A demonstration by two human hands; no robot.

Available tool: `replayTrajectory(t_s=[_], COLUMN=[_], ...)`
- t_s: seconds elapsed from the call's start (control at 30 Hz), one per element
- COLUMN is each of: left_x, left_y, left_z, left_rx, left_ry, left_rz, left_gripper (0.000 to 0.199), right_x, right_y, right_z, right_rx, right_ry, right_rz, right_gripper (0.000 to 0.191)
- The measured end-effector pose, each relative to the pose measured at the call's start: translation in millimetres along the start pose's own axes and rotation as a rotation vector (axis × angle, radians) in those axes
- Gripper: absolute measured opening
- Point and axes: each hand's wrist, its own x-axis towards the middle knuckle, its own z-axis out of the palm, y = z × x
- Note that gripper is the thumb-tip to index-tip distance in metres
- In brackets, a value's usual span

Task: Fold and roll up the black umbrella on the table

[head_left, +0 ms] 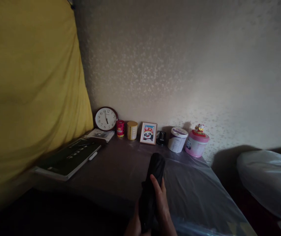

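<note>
A folded black umbrella is held upright, tilted slightly to the right, over the near part of the table. My right hand is closed around its right side, the thumb lying along the dark fabric. Low at the picture's bottom edge, my left hand grips the lower end from the left; most of its fingers are hidden. Behind the umbrella, apart from both hands, stands a framed panda picture.
Along the wall stand a round clock, a red can, a yellow canister, a small black object, a white tub and a pink tub topped by a figurine. A dark board lies left, beside a yellow curtain.
</note>
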Motion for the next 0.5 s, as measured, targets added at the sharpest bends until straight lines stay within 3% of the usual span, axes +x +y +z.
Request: replayTrajectory(t_s=[0.2,0.33,0.43,0.5], left_x=[0,0,2,7], left_y=[-6,1,5,5], left_z=[-1.4,-9.1,-11.8,-8.8], left_rx=[0.199,0.012,-0.155,-0.195], left_ry=[0.095,-0.025,-0.115,-0.101], left_rz=[-0.070,0.110,0.095,0.038], left_gripper=[0.086,0.094,0.095,0.087], right_x=[0,-3,-6,-7], right_y=[1,-3,-9,-11], right_z=[0,-2,-2,0], right_rx=[-0.065,-0.033,-0.022,-0.027], right_ry=[0.101,0.091,0.069,0.021], right_rz=[-0.042,-0.020,-0.013,-0.021], right_gripper=[0.059,0.053,0.048,0.048])
